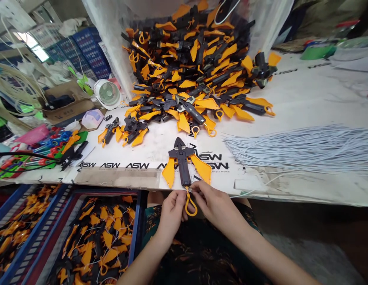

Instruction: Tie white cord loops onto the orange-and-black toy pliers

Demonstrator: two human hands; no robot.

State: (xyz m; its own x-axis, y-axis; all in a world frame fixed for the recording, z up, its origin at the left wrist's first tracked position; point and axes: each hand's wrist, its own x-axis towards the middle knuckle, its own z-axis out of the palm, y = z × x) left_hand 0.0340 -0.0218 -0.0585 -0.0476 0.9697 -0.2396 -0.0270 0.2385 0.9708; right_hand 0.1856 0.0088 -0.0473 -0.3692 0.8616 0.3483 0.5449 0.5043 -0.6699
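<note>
An orange and black winged toy [183, 168] lies flat at the table's front edge, its pointed tip facing away from me. Its yellow pull loop [191, 204] hangs over the edge between my hands. Close to the loop's left side, my left hand [172, 208] is closed, thumb against curled fingers; what it pinches is hidden. My right hand [213, 204] is closed in a pinch at the loop's top, by the toy's lower end. A thin white cord [246, 194] trails along the table edge from behind my right hand, and its end at the fingers is hard to see.
A large heap of similar toys [198, 79] spills from a plastic-lined opening at the back. White cords [299, 148] lie bundled at right. Blue crates [139, 221] with corded toys stand below left. A small fan [108, 93] and colourful parts [44, 148] are at left.
</note>
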